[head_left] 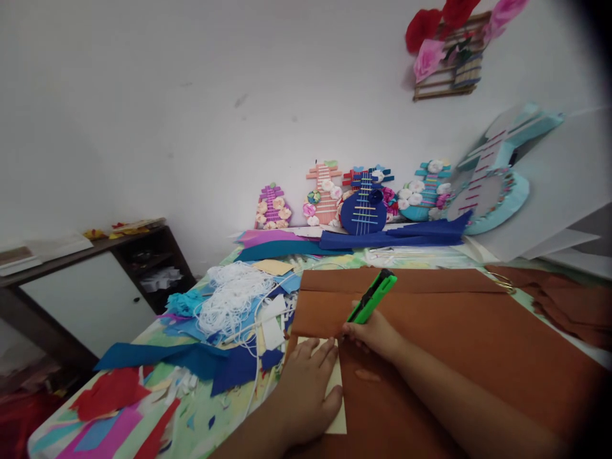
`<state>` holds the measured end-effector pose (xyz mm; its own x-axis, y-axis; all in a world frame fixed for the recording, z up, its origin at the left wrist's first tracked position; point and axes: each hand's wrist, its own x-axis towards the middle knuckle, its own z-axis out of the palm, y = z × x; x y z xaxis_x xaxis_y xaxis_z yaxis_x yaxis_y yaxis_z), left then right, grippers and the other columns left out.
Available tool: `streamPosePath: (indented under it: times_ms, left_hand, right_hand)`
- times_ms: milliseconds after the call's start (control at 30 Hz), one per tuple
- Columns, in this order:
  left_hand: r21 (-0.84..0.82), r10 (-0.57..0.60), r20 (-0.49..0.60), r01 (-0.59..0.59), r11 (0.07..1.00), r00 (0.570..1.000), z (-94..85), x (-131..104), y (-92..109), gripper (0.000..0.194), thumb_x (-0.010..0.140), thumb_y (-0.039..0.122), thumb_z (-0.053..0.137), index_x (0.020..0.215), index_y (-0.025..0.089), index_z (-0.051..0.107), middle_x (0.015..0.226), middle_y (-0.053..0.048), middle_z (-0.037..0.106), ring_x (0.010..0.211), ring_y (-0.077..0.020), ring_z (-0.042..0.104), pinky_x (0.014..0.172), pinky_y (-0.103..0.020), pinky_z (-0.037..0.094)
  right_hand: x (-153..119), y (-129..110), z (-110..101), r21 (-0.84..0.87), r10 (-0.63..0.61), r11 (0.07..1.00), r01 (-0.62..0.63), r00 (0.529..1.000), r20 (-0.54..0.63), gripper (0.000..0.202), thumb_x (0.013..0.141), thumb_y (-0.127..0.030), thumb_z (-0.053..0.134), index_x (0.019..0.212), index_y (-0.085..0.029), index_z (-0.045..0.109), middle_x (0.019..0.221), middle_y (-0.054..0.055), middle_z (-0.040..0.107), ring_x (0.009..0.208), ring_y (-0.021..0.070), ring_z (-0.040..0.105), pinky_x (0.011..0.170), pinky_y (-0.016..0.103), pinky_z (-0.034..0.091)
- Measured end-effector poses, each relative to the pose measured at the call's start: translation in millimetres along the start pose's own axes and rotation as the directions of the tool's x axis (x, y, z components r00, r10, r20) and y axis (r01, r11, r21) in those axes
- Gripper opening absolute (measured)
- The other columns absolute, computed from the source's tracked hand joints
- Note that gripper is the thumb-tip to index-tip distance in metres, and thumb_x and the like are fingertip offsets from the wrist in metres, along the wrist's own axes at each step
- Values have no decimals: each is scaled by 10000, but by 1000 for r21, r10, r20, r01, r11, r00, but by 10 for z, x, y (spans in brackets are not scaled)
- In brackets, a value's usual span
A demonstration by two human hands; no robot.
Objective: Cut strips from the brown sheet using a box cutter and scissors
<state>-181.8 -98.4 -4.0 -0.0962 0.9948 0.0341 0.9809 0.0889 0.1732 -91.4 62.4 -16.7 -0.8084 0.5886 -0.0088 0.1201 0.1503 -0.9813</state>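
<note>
My right hand [371, 333] grips a green and black utility knife [371, 299], held tilted with its lower end down at the top right corner of a pale yellow card strip [338, 415]. The tip itself is hidden by my fingers. Lying flat, my left hand [310, 392] presses on the card with its fingers spread. The card rests on a large brown sheet [444, 331], whose far part is a separate or folded band [406, 280]. A small lighter scrap or mark [367, 376] shows on the brown sheet, right of the card.
Left of the sheet are a heap of white cord [234, 296], blue strips [176, 357] and red scraps [109, 392]. Golden-handled scissors [501, 280] appear at the far right edge. Decorated lute-shaped crafts [364, 207] lean on the wall. A low cabinet [90, 309] stands left.
</note>
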Motion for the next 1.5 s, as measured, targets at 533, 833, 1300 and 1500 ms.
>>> streamPosePath:
  times_ms: [533, 833, 1300, 1500]
  left_hand:
    - [0, -5, 12, 5, 1000, 1000, -5, 3, 7, 536, 809, 378, 377, 1299, 169, 322, 1340, -28, 321, 1197, -270, 258, 1001, -410, 185]
    - [-2, 22, -22, -22, 1000, 1000, 43, 10, -31, 537, 810, 384, 388, 1298, 168, 325, 1324, -38, 350, 1192, -273, 265, 1005, -423, 182]
    - [9, 22, -10, -22, 1000, 1000, 22, 1, -17, 541, 808, 371, 383, 1306, 173, 305, 1342, -30, 317, 1204, -271, 251, 1001, -432, 185]
    - [-1, 21, -14, -21, 1000, 1000, 24, 0, -23, 543, 808, 385, 387, 1300, 163, 320, 1339, -31, 323, 1200, -268, 253, 1008, -410, 175]
  right_hand:
    - [-6, -12, -4, 60, 44, 997, -43, 999, -8, 299, 587, -342, 620, 603, -192, 361, 379, -93, 402, 297, 45, 332, 287, 161, 231]
    - [18, 17, 34, -177, -107, 979, 102, 994, -21, 326, 537, -322, 682, 556, -173, 393, 521, -61, 403, 495, 72, 382, 443, 191, 307]
    - [24, 54, -20, -31, -122, 992, 121, 993, -5, 351, 548, -407, 666, 582, -180, 400, 478, -62, 406, 483, 87, 400, 447, 199, 313]
    - [31, 53, -19, -17, -87, 996, 88, 996, 22, 333, 554, -412, 647, 579, -180, 409, 486, -52, 416, 487, 95, 415, 445, 204, 325]
